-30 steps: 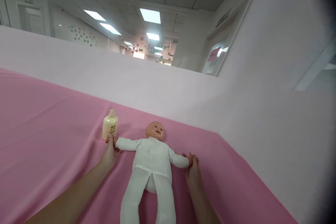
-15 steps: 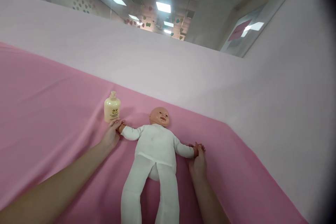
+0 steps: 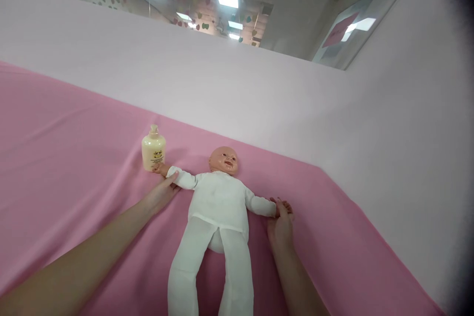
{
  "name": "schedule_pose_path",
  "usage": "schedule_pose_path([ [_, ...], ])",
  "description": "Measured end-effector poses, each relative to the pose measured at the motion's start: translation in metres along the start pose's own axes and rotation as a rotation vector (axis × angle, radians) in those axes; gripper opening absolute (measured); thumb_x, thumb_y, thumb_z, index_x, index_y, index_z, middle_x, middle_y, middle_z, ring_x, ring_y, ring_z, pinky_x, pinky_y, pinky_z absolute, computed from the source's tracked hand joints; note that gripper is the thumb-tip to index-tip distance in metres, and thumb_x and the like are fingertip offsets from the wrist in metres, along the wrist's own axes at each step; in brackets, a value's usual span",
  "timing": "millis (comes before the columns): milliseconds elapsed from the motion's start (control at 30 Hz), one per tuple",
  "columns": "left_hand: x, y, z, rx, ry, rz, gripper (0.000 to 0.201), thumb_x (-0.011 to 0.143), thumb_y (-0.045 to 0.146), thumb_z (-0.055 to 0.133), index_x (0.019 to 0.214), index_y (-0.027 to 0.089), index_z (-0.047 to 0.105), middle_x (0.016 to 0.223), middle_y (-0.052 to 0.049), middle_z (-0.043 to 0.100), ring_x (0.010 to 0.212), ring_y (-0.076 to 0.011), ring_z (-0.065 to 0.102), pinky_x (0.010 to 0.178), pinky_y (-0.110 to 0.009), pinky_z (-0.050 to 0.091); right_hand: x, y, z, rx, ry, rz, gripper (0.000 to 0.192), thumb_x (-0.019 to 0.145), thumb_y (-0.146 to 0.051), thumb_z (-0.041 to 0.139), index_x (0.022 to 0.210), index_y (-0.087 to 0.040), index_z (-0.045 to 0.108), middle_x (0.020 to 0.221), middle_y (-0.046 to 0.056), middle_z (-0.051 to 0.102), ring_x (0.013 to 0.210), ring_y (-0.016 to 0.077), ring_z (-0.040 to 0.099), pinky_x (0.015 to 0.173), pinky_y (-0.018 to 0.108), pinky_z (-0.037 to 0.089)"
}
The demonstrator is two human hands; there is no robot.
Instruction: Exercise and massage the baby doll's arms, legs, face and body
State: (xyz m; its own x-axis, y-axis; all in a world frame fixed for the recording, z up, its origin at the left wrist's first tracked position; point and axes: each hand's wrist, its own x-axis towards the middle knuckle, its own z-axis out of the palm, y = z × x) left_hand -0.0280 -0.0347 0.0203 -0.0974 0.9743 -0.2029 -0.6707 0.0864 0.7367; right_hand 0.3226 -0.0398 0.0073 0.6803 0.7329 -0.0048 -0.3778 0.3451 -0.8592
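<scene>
A baby doll (image 3: 219, 202) with a white cloth body lies on its back, arms spread to both sides and head away from me. My left hand (image 3: 163, 193) is closed around the doll's white sleeve just above the wrist, at the left of the view. On the other side, my right hand (image 3: 281, 229) grips the doll's other hand, with the thumb over its palm. Right beside the doll's left-side hand stands an upright pale yellow pump bottle (image 3: 153, 150); the small fingers overlap its base in the view.
A pink sheet (image 3: 74, 158) with soft folds covers the surface under the doll. Behind it and to the right rise white walls (image 3: 237, 98). Above them, a window (image 3: 289, 19) shows ceiling lights and heart-shaped stickers.
My left hand has moved from the doll's hand inward to its forearm, leaving the doll's fingers uncovered near the bottle. The right hand keeps its hold. The view has shifted slightly.
</scene>
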Motion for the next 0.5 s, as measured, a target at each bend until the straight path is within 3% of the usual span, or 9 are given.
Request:
schedule_pose_path([
  [100, -0.005, -0.004, -0.002, 0.13, -0.18, -0.016, 0.062, 0.089, 0.018, 0.075, 0.147, 0.024, 0.053, 0.141, -0.011, 0.067, 0.143, -0.0286, 0.054, 0.127, -0.045, 0.034, 0.008, 0.01, -0.008, -0.11, 0.038, -0.114, 0.067, 0.065, -0.037, 0.079, 0.12, -0.028, 0.042, 0.119, 0.002, 0.056, 0.118, 0.0172, 0.062, 0.1, 0.034, 0.058],
  [233, -0.003, -0.008, -0.009, 0.272, -0.331, -0.013, 0.069, 0.085, 0.03, 0.081, 0.148, 0.023, 0.054, 0.143, -0.013, 0.066, 0.146, -0.0321, 0.05, 0.129, -0.05, 0.029, 0.009, 0.011, -0.015, -0.42, 0.041, -0.2, 0.089, 0.085, -0.055, 0.061, 0.155, -0.023, 0.016, 0.143, 0.013, 0.045, 0.142, 0.0199, 0.048, 0.117, 0.039, 0.047],
  [367, -0.002, -0.01, -0.011, 0.224, -0.293, -0.103, 0.049, 0.092, 0.033, 0.072, 0.14, 0.027, 0.061, 0.147, -0.01, 0.063, 0.148, -0.0263, 0.049, 0.13, -0.045, 0.027, 0.001, 0.003, -0.013, -0.523, 0.053, -0.162, 0.105, 0.085, -0.059, 0.061, 0.163, -0.016, 0.006, 0.152, 0.018, 0.042, 0.148, 0.0238, 0.043, 0.124, 0.042, 0.037],
  [500, -0.007, -0.004, -0.005, 0.163, -0.266, -0.247, 0.028, 0.095, 0.023, 0.063, 0.122, 0.021, 0.072, 0.138, -0.015, 0.069, 0.142, -0.0263, 0.056, 0.126, -0.044, 0.033, -0.004, 0.001, -0.012, -0.608, 0.039, -0.176, 0.105, 0.08, -0.057, 0.07, 0.162, -0.018, 0.018, 0.149, 0.013, 0.052, 0.15, 0.024, 0.041, 0.124, 0.041, 0.036],
])
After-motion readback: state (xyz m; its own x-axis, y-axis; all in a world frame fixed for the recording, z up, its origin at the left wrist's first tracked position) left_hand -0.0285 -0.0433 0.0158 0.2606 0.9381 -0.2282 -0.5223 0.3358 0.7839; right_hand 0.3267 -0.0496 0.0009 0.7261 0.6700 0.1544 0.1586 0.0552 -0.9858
